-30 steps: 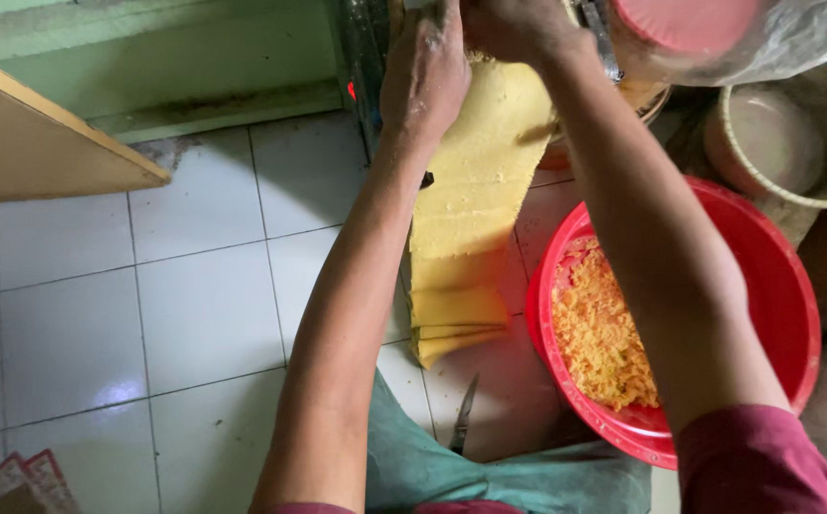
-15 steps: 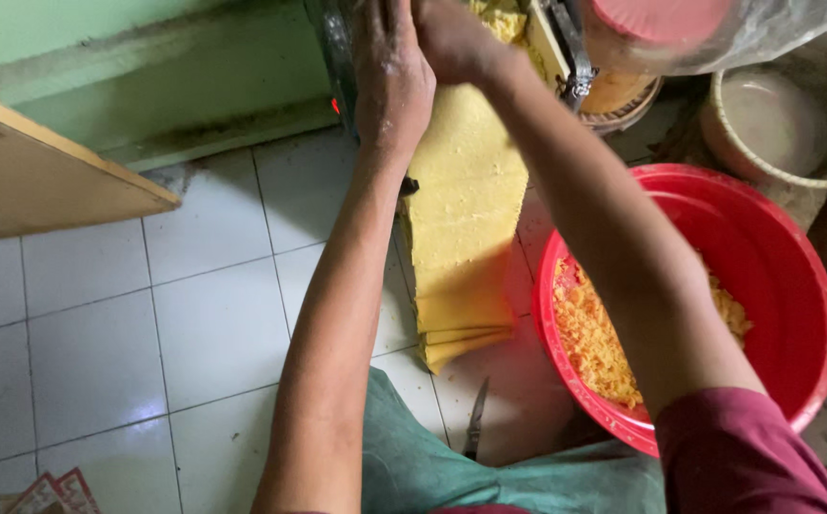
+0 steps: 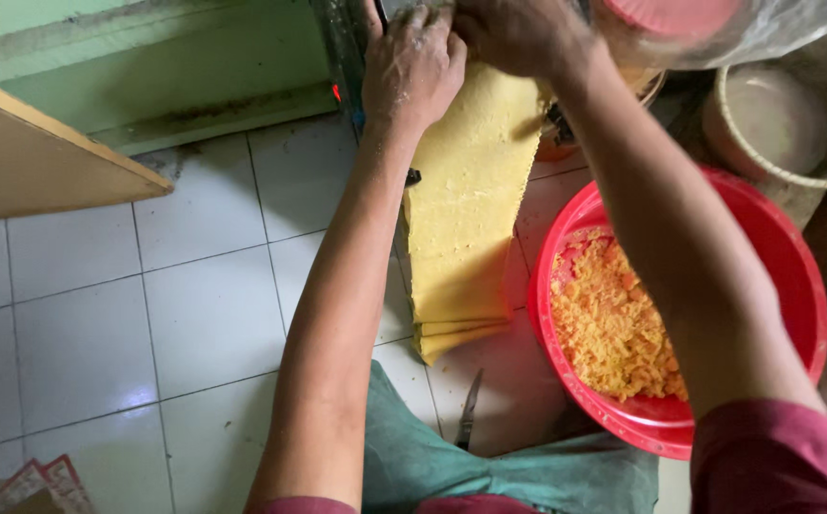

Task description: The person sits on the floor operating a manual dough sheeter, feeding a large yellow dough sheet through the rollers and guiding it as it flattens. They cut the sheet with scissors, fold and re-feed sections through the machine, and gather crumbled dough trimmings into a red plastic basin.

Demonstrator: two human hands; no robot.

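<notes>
We are looking down on a floor of white tiles (image 3: 80,314) with a pale green wall base (image 3: 147,67) running along the far side. Nearest to us, at the bottom edge, a green cloth (image 3: 451,471) covers the lap, and the maroon sleeve (image 3: 780,462) of the right arm is cut off by the corner. At the lower left a scrap of printed paper (image 3: 23,485) pokes in, mostly out of view. Just beyond the cloth a small knife (image 3: 468,409) lies on the tiles, its handle partly hidden under the fabric.

To the right stands a red basin (image 3: 794,276) holding orange-yellow crumbly dough (image 3: 613,324); the right forearm crosses over it and hides part of its contents. Beside the basin, a long yellow dough sheet (image 3: 466,209) hangs down from above and gathers in folds on the floor at its lower end.

At the left a wooden board (image 3: 32,162) juts in, cut off by the frame. Farther right sits a pale round bowl (image 3: 785,124), partly out of view.

At the far top the left hand (image 3: 413,67) rests with fingers curled on the top edge of the sheet, and the right hand (image 3: 518,33) is closed over the sheet next to it. The dark machine part (image 3: 347,48) the sheet comes from is mostly cut off, and a pink-lidded clear container (image 3: 708,24) above is blurred, so we cannot make out more of either.
</notes>
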